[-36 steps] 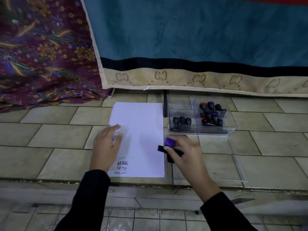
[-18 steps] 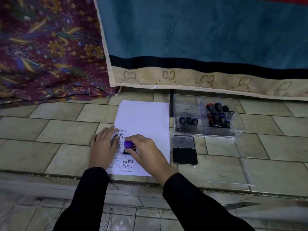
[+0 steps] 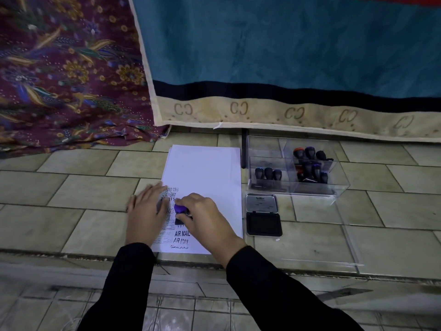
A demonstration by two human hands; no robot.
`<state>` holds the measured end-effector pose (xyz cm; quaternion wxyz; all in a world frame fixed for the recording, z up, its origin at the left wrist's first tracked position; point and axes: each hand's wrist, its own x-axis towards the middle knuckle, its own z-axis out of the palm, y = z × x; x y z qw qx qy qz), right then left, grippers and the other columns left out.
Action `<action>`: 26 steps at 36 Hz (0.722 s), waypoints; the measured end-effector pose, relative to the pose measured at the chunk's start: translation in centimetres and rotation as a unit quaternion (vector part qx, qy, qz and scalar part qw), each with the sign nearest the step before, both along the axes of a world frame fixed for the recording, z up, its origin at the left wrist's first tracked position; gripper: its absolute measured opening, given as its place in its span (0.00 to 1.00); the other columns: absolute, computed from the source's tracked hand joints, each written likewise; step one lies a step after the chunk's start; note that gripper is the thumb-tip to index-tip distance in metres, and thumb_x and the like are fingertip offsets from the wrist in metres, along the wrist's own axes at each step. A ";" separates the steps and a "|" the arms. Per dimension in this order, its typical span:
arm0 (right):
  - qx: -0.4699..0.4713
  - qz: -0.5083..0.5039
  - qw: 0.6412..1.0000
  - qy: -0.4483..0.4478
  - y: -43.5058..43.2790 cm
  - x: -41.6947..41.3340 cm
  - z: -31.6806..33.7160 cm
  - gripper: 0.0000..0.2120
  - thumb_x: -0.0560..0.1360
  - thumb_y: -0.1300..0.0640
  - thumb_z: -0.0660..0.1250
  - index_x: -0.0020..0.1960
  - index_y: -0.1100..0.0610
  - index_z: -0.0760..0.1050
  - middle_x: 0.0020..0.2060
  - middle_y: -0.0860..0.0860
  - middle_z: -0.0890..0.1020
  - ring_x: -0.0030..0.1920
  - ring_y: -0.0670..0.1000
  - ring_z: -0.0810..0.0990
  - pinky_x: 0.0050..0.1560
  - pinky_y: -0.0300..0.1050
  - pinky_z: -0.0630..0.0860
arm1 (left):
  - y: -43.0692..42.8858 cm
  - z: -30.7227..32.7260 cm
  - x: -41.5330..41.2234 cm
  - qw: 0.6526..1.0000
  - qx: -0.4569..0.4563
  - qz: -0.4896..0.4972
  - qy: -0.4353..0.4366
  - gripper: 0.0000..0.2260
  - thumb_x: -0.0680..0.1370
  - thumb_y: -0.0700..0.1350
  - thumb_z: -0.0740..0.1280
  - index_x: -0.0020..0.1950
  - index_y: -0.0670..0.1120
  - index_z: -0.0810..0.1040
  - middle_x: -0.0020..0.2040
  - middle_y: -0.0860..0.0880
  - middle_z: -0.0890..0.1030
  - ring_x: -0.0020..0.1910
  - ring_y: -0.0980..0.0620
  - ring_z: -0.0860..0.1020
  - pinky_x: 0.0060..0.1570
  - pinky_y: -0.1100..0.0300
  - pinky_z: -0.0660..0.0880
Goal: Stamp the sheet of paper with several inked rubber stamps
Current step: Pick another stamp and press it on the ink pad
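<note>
Right hand: my right hand (image 3: 207, 218) has its fingers curled round a rubber stamp with a purple knob and a black base (image 3: 179, 209), which it holds upright with the base down on the paper.
Left hand: my left hand (image 3: 145, 211) lies flat with the fingers straight. It rests on the left edge of the paper, and its outer side is on the floor.
Paper: the white sheet of paper (image 3: 210, 177) lies on the beige tiled floor (image 3: 83, 194), long side running near to far. Black stamp marks fill its near left part. "AIR MAIL" shows twice by the near edge, and "AMENDED" reads upside down just beyond my hands.
Ink pad: a black ink pad in an open hinged case (image 3: 263, 224) sits just right of the paper.
Stamp box: a clear plastic compartment box (image 3: 319, 188) stands just beyond the ink pad. Three black-handled stamps (image 3: 268, 174) are in its left compartment. A cluster of stamps with black, red and purple knobs (image 3: 310, 166) is in the right one.
Lid: a clear plastic lid (image 3: 334, 237) lies flat on the floor, right of the ink pad.
Far side: a teal cloth with a beige border (image 3: 286, 44) hangs there, with a maroon floral cloth (image 3: 59, 68) to its left.
</note>
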<state>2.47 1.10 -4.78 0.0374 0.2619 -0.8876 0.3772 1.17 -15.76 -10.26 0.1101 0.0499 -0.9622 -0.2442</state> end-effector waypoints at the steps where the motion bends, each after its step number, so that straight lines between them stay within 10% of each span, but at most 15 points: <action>1: 0.004 0.001 1.000 0.003 0.0 0.1 0.0 0.09 0.75 0.62 0.67 0.54 0.61 0.78 0.47 0.56 0.79 0.45 0.55 0.78 0.47 0.49 0.77 | 0.0 0.0 0.0 1.000 0.001 0.000 0.001 0.15 0.81 0.45 0.63 0.68 0.49 0.74 0.72 0.51 0.72 0.74 0.49 0.64 0.73 0.48 0.52; 17: -0.032 0.012 0.999 0.020 0.5 1.3 -1.3 0.11 0.74 0.63 0.68 0.56 0.60 0.77 0.49 0.55 0.80 0.47 0.54 0.79 0.48 0.49 0.78 | -0.2 -0.2 0.0 1.000 0.008 0.005 0.002 0.15 0.80 0.45 0.63 0.67 0.50 0.75 0.71 0.52 0.72 0.74 0.50 0.64 0.73 0.47 0.51; 26: -0.258 -0.152 0.954 -0.004 6.3 -2.1 2.2 0.17 0.71 0.63 0.72 0.58 0.55 0.76 0.46 0.40 0.80 0.46 0.36 0.80 0.54 0.33 0.77 | -0.4 0.0 0.0 0.998 0.054 0.004 0.012 0.14 0.81 0.46 0.63 0.66 0.53 0.75 0.71 0.54 0.73 0.74 0.53 0.64 0.74 0.51 0.50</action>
